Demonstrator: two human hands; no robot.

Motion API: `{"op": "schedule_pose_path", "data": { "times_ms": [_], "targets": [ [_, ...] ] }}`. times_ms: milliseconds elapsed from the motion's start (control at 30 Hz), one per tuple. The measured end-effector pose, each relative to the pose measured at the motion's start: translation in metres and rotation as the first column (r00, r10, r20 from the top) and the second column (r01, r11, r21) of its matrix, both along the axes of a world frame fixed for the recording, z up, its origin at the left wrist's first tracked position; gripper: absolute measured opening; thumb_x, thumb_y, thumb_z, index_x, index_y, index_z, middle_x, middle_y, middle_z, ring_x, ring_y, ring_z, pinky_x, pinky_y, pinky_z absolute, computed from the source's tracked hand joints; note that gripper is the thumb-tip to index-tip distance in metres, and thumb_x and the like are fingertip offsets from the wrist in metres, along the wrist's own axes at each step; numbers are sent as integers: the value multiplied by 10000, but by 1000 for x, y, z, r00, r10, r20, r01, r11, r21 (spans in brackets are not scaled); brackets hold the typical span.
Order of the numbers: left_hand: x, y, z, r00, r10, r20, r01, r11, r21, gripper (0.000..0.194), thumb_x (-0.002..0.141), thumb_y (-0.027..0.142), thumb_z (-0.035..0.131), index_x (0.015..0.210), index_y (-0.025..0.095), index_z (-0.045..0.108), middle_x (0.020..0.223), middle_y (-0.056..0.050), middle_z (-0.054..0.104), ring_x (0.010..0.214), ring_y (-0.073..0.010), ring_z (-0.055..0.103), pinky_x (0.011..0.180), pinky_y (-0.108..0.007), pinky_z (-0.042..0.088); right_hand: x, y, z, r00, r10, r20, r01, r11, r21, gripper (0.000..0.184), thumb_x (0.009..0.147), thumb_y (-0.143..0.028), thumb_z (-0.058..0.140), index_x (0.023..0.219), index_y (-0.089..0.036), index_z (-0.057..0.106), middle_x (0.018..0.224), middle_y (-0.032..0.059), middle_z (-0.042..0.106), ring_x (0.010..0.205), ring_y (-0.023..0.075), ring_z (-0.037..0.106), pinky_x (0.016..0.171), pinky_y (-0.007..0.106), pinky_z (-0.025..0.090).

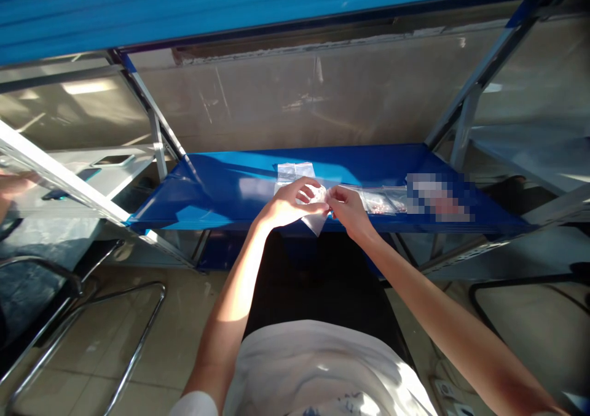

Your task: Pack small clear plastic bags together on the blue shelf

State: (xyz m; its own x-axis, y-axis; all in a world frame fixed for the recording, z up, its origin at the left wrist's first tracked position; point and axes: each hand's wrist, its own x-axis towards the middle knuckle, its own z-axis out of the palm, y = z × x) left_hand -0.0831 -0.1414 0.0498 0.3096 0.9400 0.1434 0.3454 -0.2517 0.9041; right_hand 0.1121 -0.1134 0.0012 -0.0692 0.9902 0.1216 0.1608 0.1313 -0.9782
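Note:
Just above the front edge of the blue shelf (230, 188), my left hand (288, 204) curls round a crumpled clear plastic bag (317, 193), with thumb and fingers closed on it. My right hand (350, 210) meets it from the right, its fingertips pinched together at the bag's edge. Flat clear zip bags (295, 171) lie under and behind my left hand, one corner hanging toward me. To the right of my right hand, more clear bags (385, 200) lie in a row, with small reddish-brown bits inside. My fingers hide part of the held bag.
A pixelated patch (437, 198) covers something at the shelf's right end. Metal posts (154, 121) frame the shelf, and a blue upper shelf (276, 4) hangs above. At left are a phone (113, 160) on a white table, another person's hand (16, 185), and a metal-framed chair (138, 342).

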Motion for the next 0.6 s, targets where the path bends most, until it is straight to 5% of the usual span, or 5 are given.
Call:
{"op": "schedule_pose_path", "data": {
  "times_ms": [233,433,600],
  "targets": [
    [-10,14,-20,950,182,-256,-167,983,76,359,877,256,768,1231,216,718,921,-29,746,768,-173,712,709,-288,566,-2,-13,18,990,115,-81,-113,993,36,334,791,-361,736,1089,-232,660,760,25,763,660,216,733,511,270,499],
    [0,3,-10,881,255,-398,-115,933,342,665,817,457,873,1401,227,654,1408,-113,696,1257,-297,682,1055,-401,569,-2,-15,16,977,174,-121,-166,983,73,410,817,-514,813,1067,-232,653,831,59,808,640,195,702,569,300,551],
    [19,-2,-7,771,332,-543,-132,918,373,542,853,422,816,1337,222,676,1295,-102,737,1212,-317,697,1031,-434,573,-7,-16,9,970,203,-131,-194,978,78,431,833,-582,822,1027,-235,655,855,60,815,672,192,703,595,304,573]
  ]
}}
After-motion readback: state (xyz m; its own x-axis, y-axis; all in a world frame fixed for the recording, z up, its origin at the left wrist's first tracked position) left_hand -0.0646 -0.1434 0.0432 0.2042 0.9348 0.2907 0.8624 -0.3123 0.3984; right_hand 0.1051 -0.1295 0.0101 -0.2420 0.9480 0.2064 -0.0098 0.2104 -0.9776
